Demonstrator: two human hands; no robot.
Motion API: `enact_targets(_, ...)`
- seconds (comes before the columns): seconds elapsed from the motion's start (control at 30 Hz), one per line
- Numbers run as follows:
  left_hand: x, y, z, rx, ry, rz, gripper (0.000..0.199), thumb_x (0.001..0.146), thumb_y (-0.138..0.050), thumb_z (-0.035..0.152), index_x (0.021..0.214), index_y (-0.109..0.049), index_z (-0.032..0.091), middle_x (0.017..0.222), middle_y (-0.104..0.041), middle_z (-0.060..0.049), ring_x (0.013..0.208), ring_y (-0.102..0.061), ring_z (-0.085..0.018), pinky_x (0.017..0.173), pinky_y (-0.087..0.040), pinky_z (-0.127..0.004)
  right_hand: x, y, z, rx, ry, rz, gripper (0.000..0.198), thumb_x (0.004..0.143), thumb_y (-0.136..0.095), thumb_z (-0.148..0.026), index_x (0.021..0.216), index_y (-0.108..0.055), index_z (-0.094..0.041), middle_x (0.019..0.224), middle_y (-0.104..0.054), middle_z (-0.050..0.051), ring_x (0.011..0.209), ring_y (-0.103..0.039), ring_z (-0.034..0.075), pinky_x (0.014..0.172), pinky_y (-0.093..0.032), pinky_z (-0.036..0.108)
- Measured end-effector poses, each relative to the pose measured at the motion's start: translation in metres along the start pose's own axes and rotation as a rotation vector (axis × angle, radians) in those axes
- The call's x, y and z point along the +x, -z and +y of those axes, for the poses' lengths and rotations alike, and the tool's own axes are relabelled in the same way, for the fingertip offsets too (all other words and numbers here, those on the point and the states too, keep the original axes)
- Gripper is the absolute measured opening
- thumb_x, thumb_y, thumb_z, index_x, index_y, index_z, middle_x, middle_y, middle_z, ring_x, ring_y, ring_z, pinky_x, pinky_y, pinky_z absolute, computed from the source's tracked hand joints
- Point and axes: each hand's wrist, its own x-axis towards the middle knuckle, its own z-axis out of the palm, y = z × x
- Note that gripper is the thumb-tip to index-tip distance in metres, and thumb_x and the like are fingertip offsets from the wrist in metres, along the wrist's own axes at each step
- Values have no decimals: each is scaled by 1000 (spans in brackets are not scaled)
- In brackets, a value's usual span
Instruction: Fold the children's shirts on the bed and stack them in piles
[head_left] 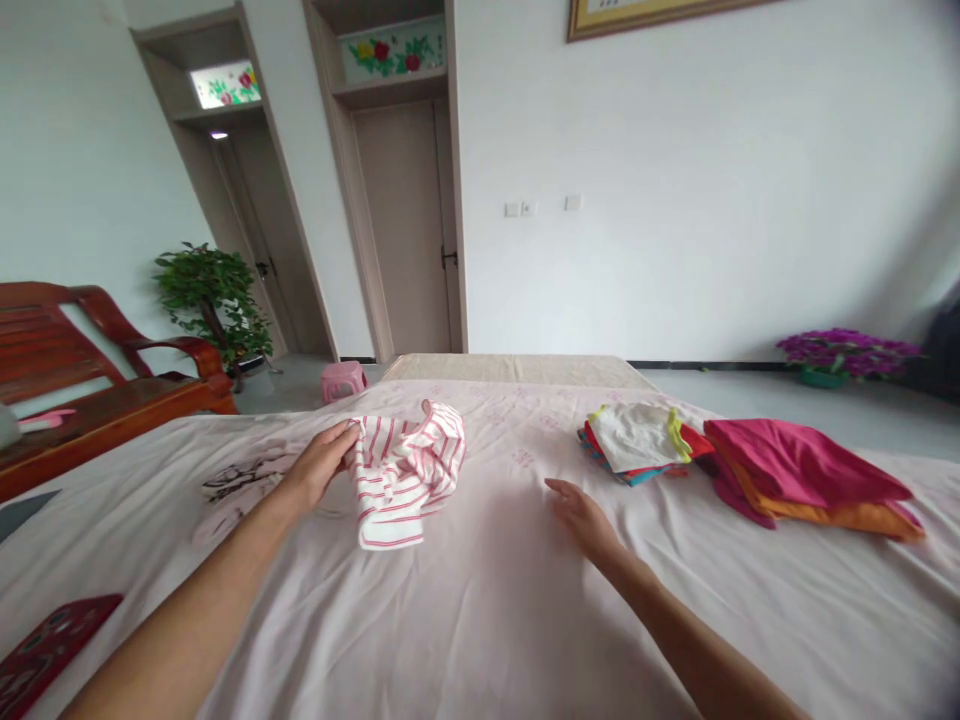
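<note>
My left hand [322,465] pinches the left edge of a white garment with red stripes [409,475], which hangs crumpled over the bed sheet [480,600]. To the right, apart from the garment, my right hand [581,518] is held above the sheet with its fingers stretched out and nothing in them. Behind my left wrist lies a small heap of pale and dark-patterned clothes [247,480], partly hidden by my forearm. Beyond my right hand is a stack of folded clothes [637,438], with a white, yellow-edged piece on top.
Magenta and orange folded clothes [810,470] lie at the right. A red phone-like object [52,640] rests at the lower left, near a dark flat object [26,512]. Past the bed stand a pink stool [343,380], a wooden bench [112,370] and purple flowers [847,352].
</note>
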Motion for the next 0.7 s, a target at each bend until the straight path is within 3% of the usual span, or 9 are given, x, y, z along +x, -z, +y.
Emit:
enact_targets(0.13, 11, -13, -51, 47, 151, 43, 44, 75, -61, 51, 103, -61, 17, 95, -69, -5, 79, -62, -17, 67, -50, -27, 15, -15, -26, 425, -185, -72, 58, 85, -51, -46, 135, -51, -17, 126, -61, 15, 100, -65, 24, 83, -53, 39)
enact_targets(0.23, 11, -16, -73, -14, 169, 47, 41, 74, -63, 49, 100, -62, 18, 93, -70, -5, 83, -65, -19, 72, -52, -31, 28, -42, -46, 381, -88, -106, 77, 72, -68, -35, 144, -42, -22, 139, -50, 16, 95, -65, 21, 77, -52, 34)
enact_targets(0.33, 8, -14, -73, -77, 147, 30, 39, 73, -66, 47, 99, -62, 18, 96, -71, -7, 89, -67, -21, 79, -53, -33, 44, -70, -65, 221, 38, -114, 91, 63, -75, -22, 147, -39, -26, 141, -46, 14, 90, -64, 18, 76, -51, 31)
enact_targets(0.4, 9, -7, -69, -44, 134, -25, 42, 75, -64, 49, 102, -62, 17, 100, -71, -8, 92, -67, -22, 83, -53, -34, 55, -82, -78, 124, 60, -122, 74, 67, -74, -23, 137, -53, -24, 128, -58, 11, 87, -64, 18, 76, -49, 29)
enact_targets(0.5, 14, 7, -60, 215, 100, -53, 46, 77, -59, 53, 106, -63, 17, 106, -70, -10, 102, -65, -26, 89, -51, -39, 71, -80, -99, 22, 75, -109, 25, 78, -65, -28, 99, -75, -20, 93, -71, 4, 85, -64, 20, 74, -45, 27)
enact_targets(0.57, 18, 7, -52, 464, -2, 25, 48, 74, -60, 52, 108, -64, 18, 116, -68, -11, 115, -59, -30, 97, -46, -41, 81, -69, -117, 11, 120, -75, 18, 81, -61, -29, 84, -76, -20, 83, -71, 3, 83, -64, 20, 72, -43, 25)
enact_targets(0.63, 21, -8, -40, 603, -161, 73, 57, 72, -63, 52, 118, -61, 18, 128, -62, -12, 124, -53, -30, 102, -42, -41, 93, -56, -140, 47, 186, -45, 18, 82, -60, -30, 84, -75, -20, 81, -71, 3, 78, -62, 17, 69, -42, 24)
enact_targets(0.7, 21, -36, -23, 593, -297, -17, 64, 72, -65, 51, 126, -57, 17, 131, -60, -13, 122, -54, -28, 101, -42, -38, 103, -47, -165, 127, 250, -52, 19, 82, -60, -33, 83, -73, -19, 74, -68, 1, 70, -58, 15, 64, -40, 24)
